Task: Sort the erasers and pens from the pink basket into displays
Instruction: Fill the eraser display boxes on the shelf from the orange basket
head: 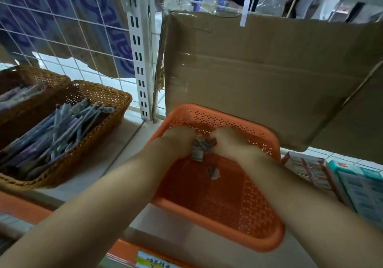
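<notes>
At the far end of the pink basket (217, 234), both grips meet on a small clump of erasers (199, 148). The left hand (178, 141) and the right hand (228, 141) come in from either side. Their fingers curl inward and pinch the clump between them, though motion blur hides the individual fingertips. The erasers look like small wrapped blocks, grey and white with a touch of red.

I judge them light and rigid enough to squeeze without harm. Their glossy wrappers are probably slick, and a loose handful could spill. I would cup them from underneath or pinch across the flat faces rather than hold them by the edges.

One loose eraser (213, 172) lies alone on the perforated basket floor, nearer to me than the hands. The rest of the floor that I can see is bare, so I judge the sorting nearly done.

The basket, which reads orange-pink on camera, sits on a pale shelf (93, 174) against a cardboard sheet (269, 70). To the left stands a wicker basket (118, 97) filled with pens (62, 126). A second wicker basket (43, 75) stands beyond it. To the right are stacked printed boxes (362, 189).
</notes>
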